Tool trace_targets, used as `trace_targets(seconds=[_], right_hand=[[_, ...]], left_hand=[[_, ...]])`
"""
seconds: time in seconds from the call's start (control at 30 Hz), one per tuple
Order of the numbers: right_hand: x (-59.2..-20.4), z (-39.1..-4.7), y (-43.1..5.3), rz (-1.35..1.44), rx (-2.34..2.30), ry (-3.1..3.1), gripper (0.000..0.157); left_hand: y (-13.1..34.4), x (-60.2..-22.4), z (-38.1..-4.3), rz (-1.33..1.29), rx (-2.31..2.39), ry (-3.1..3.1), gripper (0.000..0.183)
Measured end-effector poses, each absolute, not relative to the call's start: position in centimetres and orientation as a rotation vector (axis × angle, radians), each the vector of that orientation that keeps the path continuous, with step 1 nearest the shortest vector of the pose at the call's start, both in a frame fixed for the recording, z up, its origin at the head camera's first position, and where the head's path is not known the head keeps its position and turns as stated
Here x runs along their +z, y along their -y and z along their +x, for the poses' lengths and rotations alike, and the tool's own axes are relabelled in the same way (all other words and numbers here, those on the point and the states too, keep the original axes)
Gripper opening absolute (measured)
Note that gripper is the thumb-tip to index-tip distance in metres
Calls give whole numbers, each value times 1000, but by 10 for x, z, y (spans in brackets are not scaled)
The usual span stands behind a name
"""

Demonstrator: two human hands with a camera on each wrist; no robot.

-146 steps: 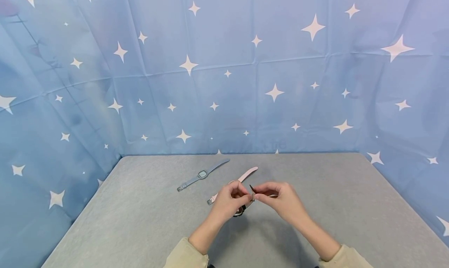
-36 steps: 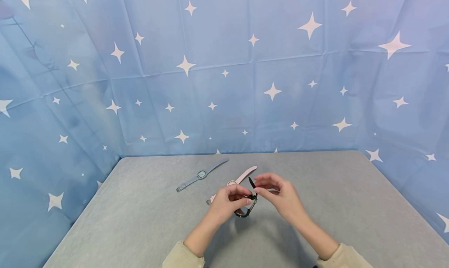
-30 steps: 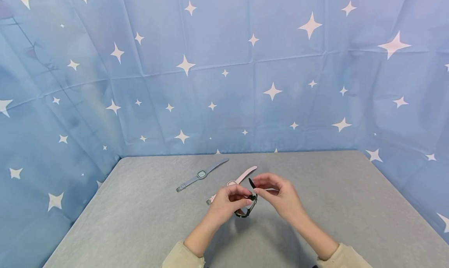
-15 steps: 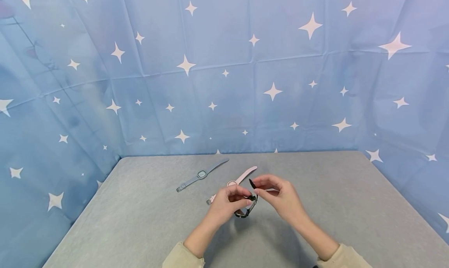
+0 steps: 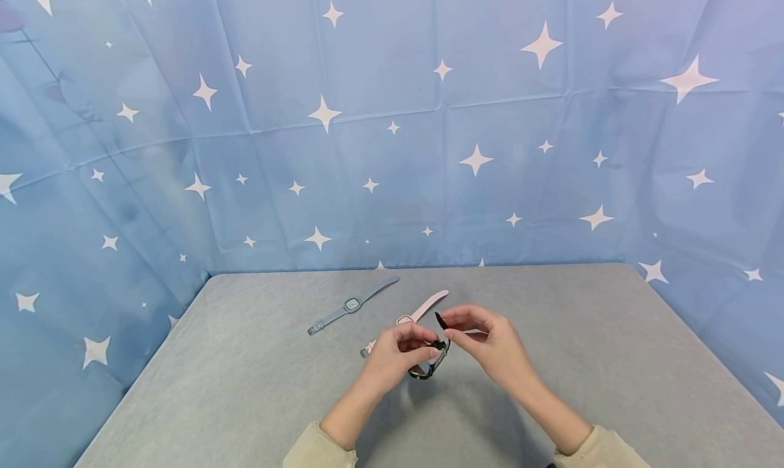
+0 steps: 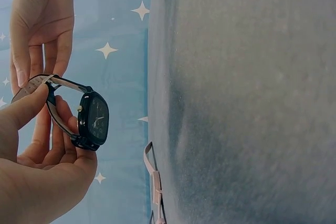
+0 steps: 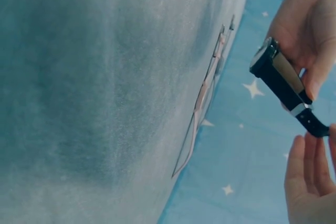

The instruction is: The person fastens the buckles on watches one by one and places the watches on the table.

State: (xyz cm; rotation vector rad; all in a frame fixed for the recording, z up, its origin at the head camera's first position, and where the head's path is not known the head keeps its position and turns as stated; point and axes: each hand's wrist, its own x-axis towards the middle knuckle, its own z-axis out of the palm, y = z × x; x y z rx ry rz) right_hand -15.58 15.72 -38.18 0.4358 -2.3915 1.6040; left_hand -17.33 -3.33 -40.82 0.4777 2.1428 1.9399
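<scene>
A black wristwatch (image 5: pixel 421 373) with a squarish dial is held above the table between both hands. Its strap, pale on the inner side, is bent into a loop in the left wrist view, and the dial (image 6: pixel 98 120) faces right there. My left hand (image 5: pixel 392 352) grips the strap near the buckle between thumb and fingers. My right hand (image 5: pixel 490 335) pinches the strap's free end, whose black tip pokes up past the fingers. In the right wrist view the strap (image 7: pixel 283 85) passes through a metal buckle (image 7: pixel 300 109). Fingers partly hide the buckle in the head view.
A blue watch (image 5: pixel 352 305) lies flat on the grey table (image 5: pixel 275 386), left of and beyond the hands. Closer, a pink watch (image 5: pixel 430 305) lies partly behind my left hand. A blue star-patterned curtain (image 5: pixel 392 148) encloses the table's back and sides.
Since the oldest frame, my right hand has moved up slightly, away from the left, and more of the strap and watch case shows. Over the last second the hands stay almost still.
</scene>
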Motion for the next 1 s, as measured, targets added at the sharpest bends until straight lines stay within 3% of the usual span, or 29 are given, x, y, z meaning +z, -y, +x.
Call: trace_targets(seconds=[1.0], right_hand=[[-382,-154,-160,467,1600,2394,18]], left_hand=[[34,-408,-173,492,1930,-2187,21]])
